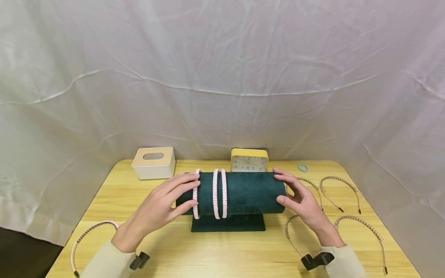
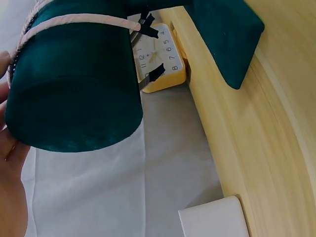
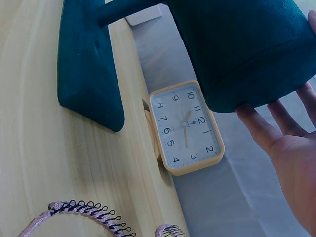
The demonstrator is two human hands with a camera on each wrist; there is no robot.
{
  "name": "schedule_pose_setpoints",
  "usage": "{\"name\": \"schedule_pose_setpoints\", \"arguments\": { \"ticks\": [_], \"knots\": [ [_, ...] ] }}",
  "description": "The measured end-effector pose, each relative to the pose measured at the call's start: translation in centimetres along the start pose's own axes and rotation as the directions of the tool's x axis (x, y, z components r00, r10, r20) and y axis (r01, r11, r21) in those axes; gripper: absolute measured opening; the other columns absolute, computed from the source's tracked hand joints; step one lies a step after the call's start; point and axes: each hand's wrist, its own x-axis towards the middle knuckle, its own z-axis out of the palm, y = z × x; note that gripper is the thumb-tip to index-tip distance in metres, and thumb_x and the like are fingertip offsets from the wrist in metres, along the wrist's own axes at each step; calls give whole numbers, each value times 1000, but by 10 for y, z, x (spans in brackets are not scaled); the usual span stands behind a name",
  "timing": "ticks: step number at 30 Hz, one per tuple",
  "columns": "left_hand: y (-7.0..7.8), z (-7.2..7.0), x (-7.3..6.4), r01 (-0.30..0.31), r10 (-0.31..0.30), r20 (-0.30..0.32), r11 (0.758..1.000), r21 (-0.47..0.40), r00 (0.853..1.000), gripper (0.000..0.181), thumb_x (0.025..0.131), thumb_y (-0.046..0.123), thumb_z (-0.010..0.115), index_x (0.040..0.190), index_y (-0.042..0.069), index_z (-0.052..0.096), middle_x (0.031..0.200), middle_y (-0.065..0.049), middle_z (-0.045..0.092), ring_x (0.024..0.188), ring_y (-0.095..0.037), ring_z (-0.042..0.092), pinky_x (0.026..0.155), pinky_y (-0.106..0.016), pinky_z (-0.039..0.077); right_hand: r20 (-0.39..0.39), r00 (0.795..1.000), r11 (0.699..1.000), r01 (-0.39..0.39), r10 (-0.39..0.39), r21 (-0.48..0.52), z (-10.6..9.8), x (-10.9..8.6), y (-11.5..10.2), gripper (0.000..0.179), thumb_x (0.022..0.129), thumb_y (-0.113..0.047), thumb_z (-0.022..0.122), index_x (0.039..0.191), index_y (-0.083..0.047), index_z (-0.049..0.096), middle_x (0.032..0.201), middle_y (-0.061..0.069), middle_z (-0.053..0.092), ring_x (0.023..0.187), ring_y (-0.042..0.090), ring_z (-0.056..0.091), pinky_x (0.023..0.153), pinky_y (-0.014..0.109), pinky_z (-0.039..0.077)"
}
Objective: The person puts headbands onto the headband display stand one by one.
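Note:
A dark green velvet display roll [image 1: 255,193] stands on its flat base [image 1: 227,224], with white-pink headbands on it. Near its left end, my left hand [image 1: 158,204] rests its fingers on the outermost headband [image 1: 196,197], thumb lower on the front. Two more headbands [image 1: 224,193] sit close together near the roll's middle. My right hand [image 1: 304,199] touches the roll's right end, index finger at the top and thumb at the front. In the right wrist view, the right fingertips [image 3: 244,109] meet the rim of the roll's end [image 3: 266,74].
Behind the roll stand a yellow clock [image 1: 249,160] and a tissue box [image 1: 154,162]. Several headbands with coiled trim, one a headband at the front right [image 1: 361,220], lie on the right. Another headband [image 1: 88,231] lies at left. A blue ring [image 1: 303,167] lies at the back.

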Motion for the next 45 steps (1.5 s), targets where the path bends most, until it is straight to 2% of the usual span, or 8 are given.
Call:
{"name": "schedule_pose_setpoints", "arguments": {
  "ticks": [10, 22, 28, 45],
  "knots": [
    [0, 2, 5, 22, -25, 76, 999, 42, 997, 48, 111, 45, 63, 137, 5, 73, 146, -12, 70, 135, -28, 68, 131, -32, 34, 1, 1000, 1000, 1, -1, 9, 1, 0, -1, 59, 101, 16, 63, 157, 5, 47, 176, 6, 36, 155, 9, 45, 108, 25, 57],
    [8, 9, 12, 27, -33, 85, 997, 72, 996, 47, 109, 44, 66, 137, 6, 73, 146, -11, 70, 136, -26, 67, 129, -36, 39, 4, 1000, 1000, 6, -6, 2, 1, 1, 0, 59, 101, 16, 63, 157, 4, 48, 176, 5, 37, 155, 9, 45, 108, 24, 57],
    [9, 13, 14, 35, -45, 102, 995, 95, 994, 46, 109, 45, 66, 139, 10, 72, 148, -9, 69, 138, -25, 66, 123, -44, 48, 2, 1000, 1000, 3, -3, 7, 0, 1, -2, 60, 101, 16, 63, 157, 4, 47, 176, 5, 37, 155, 9, 45, 108, 24, 57],
    [14, 20, 19, 38, -54, 114, 989, 140, 992, 45, 111, 47, 62, 141, 15, 72, 150, -6, 68, 140, -22, 66, 126, -44, 45, -3, 1000, 1000, 10, -10, 12, 0, 0, 1, 59, 100, 16, 62, 157, 5, 47, 176, 6, 37, 155, 9, 45, 107, 24, 57]
  ]
}}
